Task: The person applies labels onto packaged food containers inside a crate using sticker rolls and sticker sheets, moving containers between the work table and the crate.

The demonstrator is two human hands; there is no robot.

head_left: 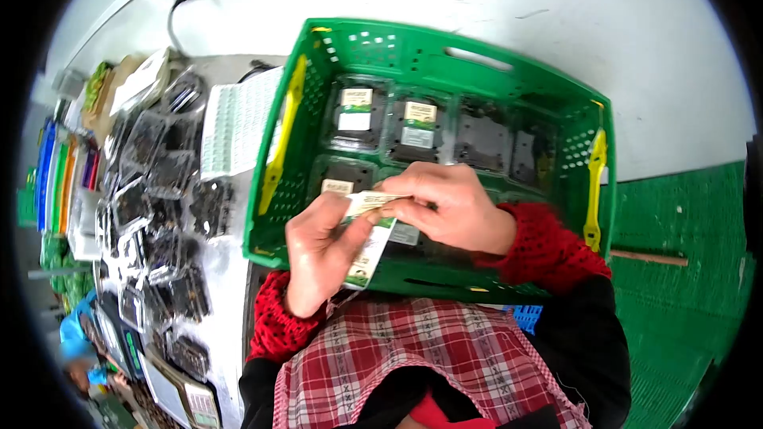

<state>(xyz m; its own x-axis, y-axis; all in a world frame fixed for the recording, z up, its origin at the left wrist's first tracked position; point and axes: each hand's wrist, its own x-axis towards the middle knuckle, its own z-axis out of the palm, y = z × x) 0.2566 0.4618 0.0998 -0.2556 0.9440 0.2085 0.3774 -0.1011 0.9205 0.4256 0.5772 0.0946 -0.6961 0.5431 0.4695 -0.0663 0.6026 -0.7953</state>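
Above the near part of a green plastic crate [381,36], both my hands are at a strip of printed labels [367,258]. My left hand [318,242] pinches the strip between thumb and fingers, and its lower end hangs down. The fingertips of my right hand [453,202] are closed on the strip's upper end. Inside the crate lie clear plastic boxes with dark contents. A box at the back left [356,139] and the labelled box beside it [417,151] carry cream, green and white labels. The box farther right [482,139] shows no label. My hands partly hide the nearer boxes.
On the table to the left lie many clear plastic boxes [171,171] and a sheet of labels [237,127]. A scale [183,393] stands at the near left. Colourful folders [60,175] and a person in blue [79,334] are farther left. Yellow handles [596,191] flank the crate.
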